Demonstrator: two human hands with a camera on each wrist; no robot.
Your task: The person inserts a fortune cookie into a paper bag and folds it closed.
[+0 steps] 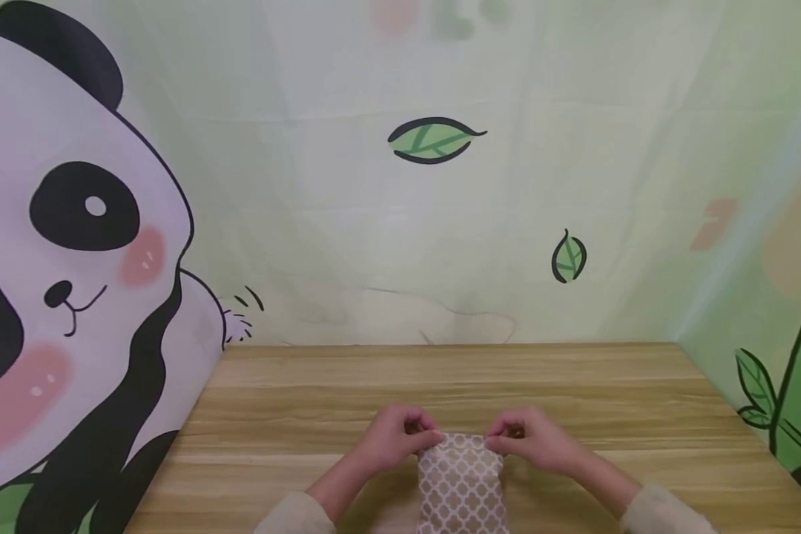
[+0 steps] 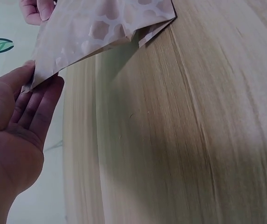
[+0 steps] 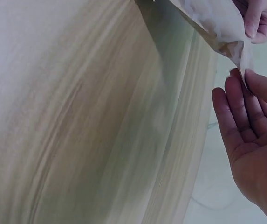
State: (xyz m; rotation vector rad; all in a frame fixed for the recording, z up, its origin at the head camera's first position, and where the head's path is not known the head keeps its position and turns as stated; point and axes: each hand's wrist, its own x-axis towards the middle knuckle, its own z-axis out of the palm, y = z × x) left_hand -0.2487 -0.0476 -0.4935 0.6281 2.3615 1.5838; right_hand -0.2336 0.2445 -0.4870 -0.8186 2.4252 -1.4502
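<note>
A tan paper bag (image 1: 462, 486) with a white lattice pattern spans the gap between my two hands, low in the middle of the head view. My left hand (image 1: 400, 439) pinches its far left corner between thumb and fingers. At the far right corner, my right hand (image 1: 530, 441) pinches the paper the same way. In the left wrist view the bag (image 2: 110, 28) slants up from the fingertips, with a folded flap at its lower edge. The right wrist view shows a creased side of the bag (image 3: 212, 23) above the wood. Its near end runs out of the head view.
The wood-grain table (image 1: 294, 393) stretches under both hands. Behind it hangs a pale green backdrop (image 1: 320, 222) with printed leaves. A large printed panda (image 1: 87, 297) fills the left side, and the backdrop continues along the table's right edge.
</note>
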